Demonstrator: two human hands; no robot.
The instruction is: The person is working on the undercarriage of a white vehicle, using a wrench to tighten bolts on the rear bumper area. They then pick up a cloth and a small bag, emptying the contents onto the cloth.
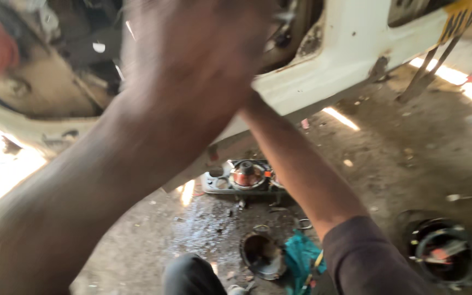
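My left hand [192, 60] is raised close to the camera and badly blurred; I cannot tell whether it holds anything. It covers the edge of a white vehicle body panel [345, 49] and the dark, dirty cavity [83, 49] behind it. My right forearm [296, 164], in a dark sleeve, reaches up from the lower right towards the same spot. Its hand is hidden behind my left hand.
A grey lamp housing with a copper-coloured part [245, 176] lies on the wet dirt floor under the panel. Nearer me are a dark round bowl [261, 254], a teal cloth [301, 262] and a black round part [443, 254]. Thin metal rods [427, 71] hang from the body at right.
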